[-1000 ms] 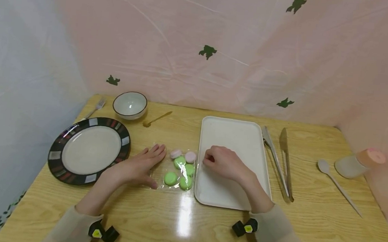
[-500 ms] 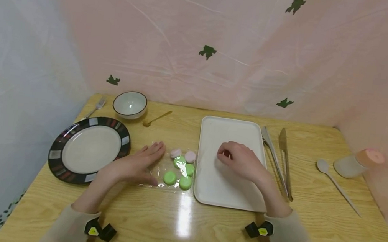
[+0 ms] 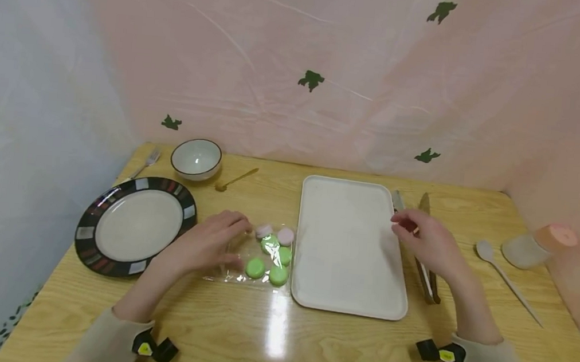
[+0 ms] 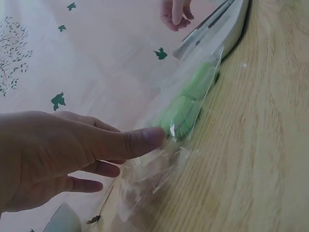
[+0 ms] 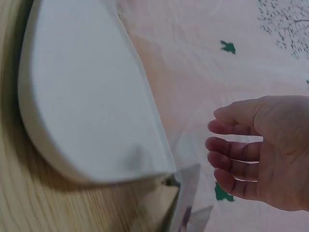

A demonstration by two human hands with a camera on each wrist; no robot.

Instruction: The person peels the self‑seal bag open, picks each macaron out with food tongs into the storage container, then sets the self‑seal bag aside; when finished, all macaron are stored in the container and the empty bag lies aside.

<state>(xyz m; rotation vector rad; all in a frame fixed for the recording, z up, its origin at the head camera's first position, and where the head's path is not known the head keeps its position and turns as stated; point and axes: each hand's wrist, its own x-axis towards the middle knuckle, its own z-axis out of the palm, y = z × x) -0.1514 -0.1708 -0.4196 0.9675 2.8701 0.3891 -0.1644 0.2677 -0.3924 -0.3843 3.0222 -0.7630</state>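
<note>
A clear plastic bag (image 3: 242,274) lies on the table, with several green macarons (image 3: 255,267) and pale pink macarons (image 3: 285,236) inside. My left hand (image 3: 207,243) hovers at the bag's left end, fingers spread and slightly bent; in the left wrist view the thumb lies close to the bag, and whether it touches is unclear. Over the right edge of the white tray (image 3: 346,249), my right hand (image 3: 429,245) is above the metal tongs (image 3: 428,285), partly covering them. Its fingers are loosely curved and hold nothing, as the right wrist view shows.
A dark-rimmed plate (image 3: 138,225), a fork (image 3: 152,157), a bowl (image 3: 196,160) and a small golden spoon (image 3: 235,180) stand at the left. A grey spoon (image 3: 504,274) and a jar with a pinkish lid (image 3: 527,250) lie at the right. Patterned cloth hangs behind.
My right hand has moved right, from beside the bag across the tray to above the tongs. The left hand's fingers have lifted and bent slightly from lying flat on the bag's end.
</note>
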